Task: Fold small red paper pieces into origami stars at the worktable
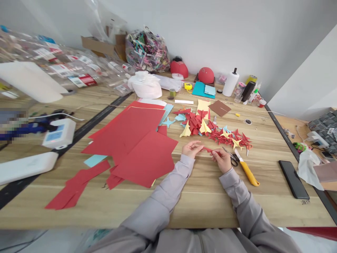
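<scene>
A small piece of folded red paper (207, 149) stretches between my two hands. My left hand (191, 149) pinches its left end, thumb against fingertips. At its other end my right hand (222, 160) grips it the same way. Just beyond lies a heap of folded red paper shapes (195, 123), with yellow paper planes (204, 127) among them. Folded red and yellow paper stars (236, 143) spread to the right of that heap. Beside my right hand rest black-handled scissors (233, 160), partly hidden, and a yellow utility knife (249, 172) with its blade out.
Large red paper sheets (144, 158) cover the table left of my hands, with red strips (76, 184) nearer the edge. A black phone (293, 179) lies at the right. Bottles and a white roll (231, 83) stand at the back. Clear plastic bottles (60, 66) crowd the far left.
</scene>
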The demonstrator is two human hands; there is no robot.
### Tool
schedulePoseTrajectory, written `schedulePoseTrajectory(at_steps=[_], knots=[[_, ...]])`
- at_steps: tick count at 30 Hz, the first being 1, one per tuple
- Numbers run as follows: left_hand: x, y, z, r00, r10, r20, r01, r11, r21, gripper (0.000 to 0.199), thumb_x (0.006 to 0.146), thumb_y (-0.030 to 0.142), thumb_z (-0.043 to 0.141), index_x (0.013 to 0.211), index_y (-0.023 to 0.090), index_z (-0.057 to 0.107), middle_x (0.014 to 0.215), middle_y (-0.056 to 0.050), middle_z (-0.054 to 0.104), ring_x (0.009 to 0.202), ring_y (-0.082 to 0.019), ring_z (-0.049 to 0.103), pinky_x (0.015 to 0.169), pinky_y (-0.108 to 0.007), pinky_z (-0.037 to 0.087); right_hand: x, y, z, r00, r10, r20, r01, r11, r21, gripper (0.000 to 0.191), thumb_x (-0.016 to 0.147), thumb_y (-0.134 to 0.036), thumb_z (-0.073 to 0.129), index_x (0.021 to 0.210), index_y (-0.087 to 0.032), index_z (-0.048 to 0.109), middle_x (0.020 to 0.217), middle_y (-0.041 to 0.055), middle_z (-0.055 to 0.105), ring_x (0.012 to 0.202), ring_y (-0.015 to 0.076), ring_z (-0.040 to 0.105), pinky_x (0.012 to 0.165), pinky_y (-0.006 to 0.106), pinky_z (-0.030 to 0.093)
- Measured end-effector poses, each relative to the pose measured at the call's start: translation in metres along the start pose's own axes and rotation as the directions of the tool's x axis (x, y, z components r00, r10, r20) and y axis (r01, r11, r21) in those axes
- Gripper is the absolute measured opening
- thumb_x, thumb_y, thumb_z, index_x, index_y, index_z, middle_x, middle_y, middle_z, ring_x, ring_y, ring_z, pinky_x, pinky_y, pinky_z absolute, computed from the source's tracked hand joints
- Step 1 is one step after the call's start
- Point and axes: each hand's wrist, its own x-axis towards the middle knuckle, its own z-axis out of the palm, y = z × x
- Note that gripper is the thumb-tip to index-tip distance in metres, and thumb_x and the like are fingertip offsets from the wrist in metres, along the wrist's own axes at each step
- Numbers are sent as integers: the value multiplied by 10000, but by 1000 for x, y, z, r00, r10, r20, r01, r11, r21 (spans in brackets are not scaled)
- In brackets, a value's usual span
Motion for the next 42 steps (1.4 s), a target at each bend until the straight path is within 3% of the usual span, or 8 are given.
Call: schedulePoseTrajectory(at_steps=[11,15,20,27,35,42], knots=[[-3,6,3,999,-40,6,41,994,-102,549,470,385,796,905,109,610,678,-54,698,611,-169,655,620,-301,529,1,0,0,1000,17,17,-18,999,38,315,742,-500,600,760,-188,641,649,31,666,487,127,555,446,256,438],[-7,3,7,996,-35,82,33,999,29,527,394,287,834,854,117,641,686,-43,703,604,-151,650,617,-269,532,0,6,1,999,-33,42,34,999,-15,257,750,-454,609,790,-208,670,691,31,675,513,133,572,470,265,457],[-8,5,7,999,21,45,-29,982,186,370,444,297,817,729,120,659,616,-49,690,541,-160,641,581,-278,534,0,11,2,998,-27,51,29,998,-48,224,751,-412,623,800,-201,680,607,19,655,518,141,582,489,268,469],[-9,4,6,987,-13,162,-16,983,181,537,400,217,828,891,108,641,715,-67,713,664,-191,670,683,-323,552,-1,5,1,998,-14,55,14,1000,-1,234,748,-417,623,774,-189,671,643,26,674,485,133,573,477,267,466],[-7,6,2,992,-59,115,34,978,207,564,383,244,834,894,95,648,685,-61,709,592,-184,659,632,-332,567,-1,1,0,999,24,44,-24,1000,0,288,730,-475,622,710,-190,657,536,11,637,472,148,576,488,286,468],[-8,11,3,997,-25,74,10,980,201,562,401,258,829,911,106,649,663,-41,706,529,-159,642,568,-292,563,0,5,1,996,12,84,-22,993,113,283,655,-415,709,827,-200,645,689,26,681,555,161,606,541,311,512]])
